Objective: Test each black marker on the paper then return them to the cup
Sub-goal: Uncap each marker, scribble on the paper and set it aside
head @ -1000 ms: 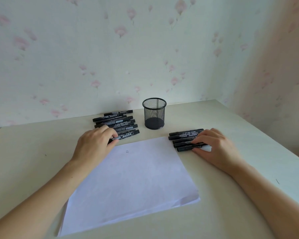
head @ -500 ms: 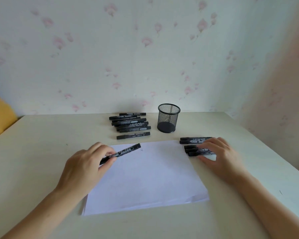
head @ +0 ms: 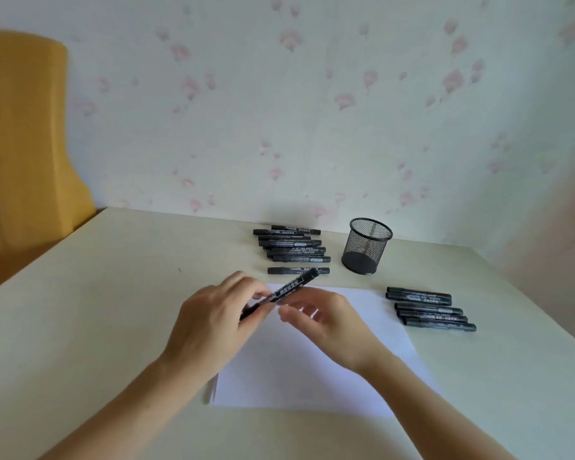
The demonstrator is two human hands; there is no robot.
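Pale floral wallpaper is seen behind a smooth cream table (head: 113, 293), on which the work is laid out. One black marker (head: 289, 288) is held tilted above the far edge of the paper (head: 312, 366), gripped by the curled fingers of the left hand (head: 213, 320). The right hand (head: 326, 323) is brought up just beside the barrel with fingers loosely spread, and nothing is grasped by it; the cap is judged to be the next thing pulled.

Little of the task appears done. The cup (head: 367, 245) is seen empty through its black wire mesh, so no marker has been returned. Whether any marks are on the paper cannot be told, as the hands cover its far part. A row of markers (head: 292, 247) is lined up left of the cup, and a smaller group (head: 429, 310) lies just beside the paper's right edge.

The markers are slim, hard cylinders with pale printed labels. The paper is plain, white and flat. An ochre chair back (head: 24, 134) stands at the left.
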